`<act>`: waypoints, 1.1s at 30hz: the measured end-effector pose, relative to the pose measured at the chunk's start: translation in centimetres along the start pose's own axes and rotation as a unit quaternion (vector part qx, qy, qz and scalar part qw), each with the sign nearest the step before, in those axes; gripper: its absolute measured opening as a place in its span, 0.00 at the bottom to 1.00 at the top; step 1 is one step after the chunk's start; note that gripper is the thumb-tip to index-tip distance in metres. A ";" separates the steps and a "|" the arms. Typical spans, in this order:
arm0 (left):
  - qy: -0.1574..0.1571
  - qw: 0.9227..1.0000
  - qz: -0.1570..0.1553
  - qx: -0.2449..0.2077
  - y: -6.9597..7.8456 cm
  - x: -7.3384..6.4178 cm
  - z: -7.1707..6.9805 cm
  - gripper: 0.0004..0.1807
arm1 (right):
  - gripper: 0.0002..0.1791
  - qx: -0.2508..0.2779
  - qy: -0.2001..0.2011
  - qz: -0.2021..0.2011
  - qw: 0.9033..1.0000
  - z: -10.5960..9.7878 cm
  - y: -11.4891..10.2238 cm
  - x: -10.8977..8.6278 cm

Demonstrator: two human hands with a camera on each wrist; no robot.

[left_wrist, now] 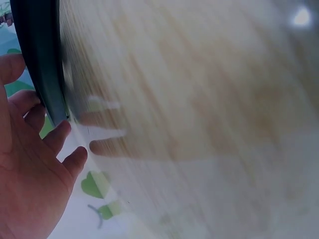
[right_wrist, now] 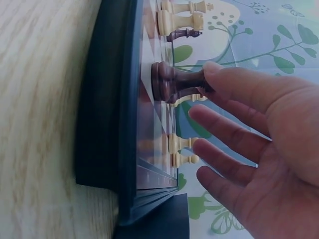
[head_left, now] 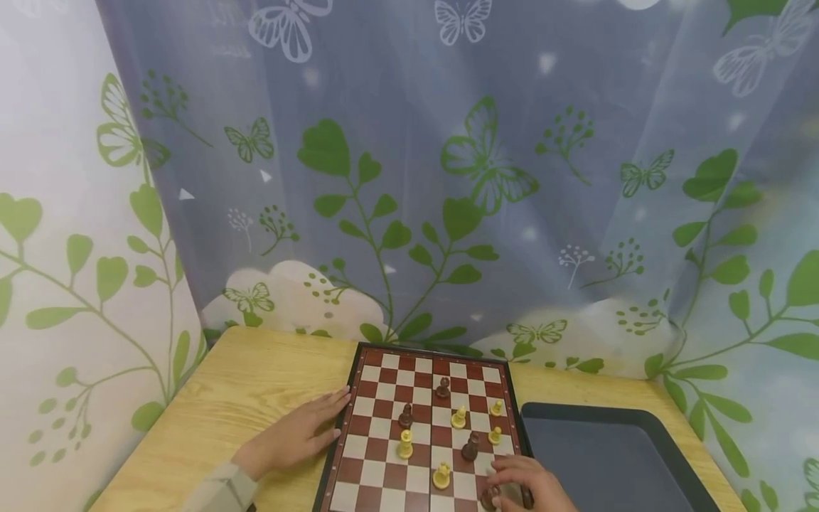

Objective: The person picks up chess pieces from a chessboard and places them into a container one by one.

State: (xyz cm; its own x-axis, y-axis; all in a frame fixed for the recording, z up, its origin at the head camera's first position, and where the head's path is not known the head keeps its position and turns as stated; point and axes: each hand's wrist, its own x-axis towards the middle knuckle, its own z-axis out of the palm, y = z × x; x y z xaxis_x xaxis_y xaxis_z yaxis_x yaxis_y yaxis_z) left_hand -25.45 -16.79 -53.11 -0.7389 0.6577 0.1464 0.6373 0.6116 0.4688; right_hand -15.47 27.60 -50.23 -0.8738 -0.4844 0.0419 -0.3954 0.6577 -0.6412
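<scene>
In the head view, your left hand (head_left: 291,435) lies at the left edge of the chessboard (head_left: 392,500), fingers extended and touching its black rim. Your right hand (head_left: 534,485) is over the board's near right corner, finger and thumb at a dark brown chess piece (head_left: 489,498). Further in stand three more dark pieces (head_left: 470,447) and five pale yellow ones, two of them pawns (head_left: 495,436) near the right edge. The board sits on a wood-grain table (head_left: 275,363), with a dark tray (head_left: 614,455) just beside it on the right and a leaf-and-butterfly curtain (head_left: 409,92) behind.

In the left wrist view, your fingers are loosely bent and apart, some tips against the black rim; the glossy tabletop mirrors them.

In the right wrist view, you pinch the top of the dark brown chess piece between thumb and forefinger, your other fingers spread apart. Its base is on the board near the rim; your fingertips hide its head. Beyond it stand a pale rook (right_wrist: 179,23) and the pawns.
</scene>
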 end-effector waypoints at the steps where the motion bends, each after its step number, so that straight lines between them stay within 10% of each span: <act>1: -0.001 1.000 0.000 0.000 0.0 0.0 0.0 0.33 | 0.12 -0.003 0.002 -0.003 1.000 0.0 -0.1 0.0; 25: -0.005 1.000 0.008 -0.002 -0.4 0.2 0.0 0.33 | 0.08 -0.056 0.061 -0.044 0.996 0.7 -0.7 -0.2; 33: -0.001 1.000 0.008 0.007 -0.4 0.2 0.1 0.33 | 0.07 -0.079 0.192 -0.044 0.977 1.2 -1.7 -0.5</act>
State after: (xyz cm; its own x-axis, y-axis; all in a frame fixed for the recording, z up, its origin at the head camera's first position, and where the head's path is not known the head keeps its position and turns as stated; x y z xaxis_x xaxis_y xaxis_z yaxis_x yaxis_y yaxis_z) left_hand -25.79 -16.88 -53.34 -0.7285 0.6680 0.1520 0.6516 0.6072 0.4546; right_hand -14.08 26.03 -50.09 -0.8640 -0.3107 0.3961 -0.4862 0.7193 -0.4962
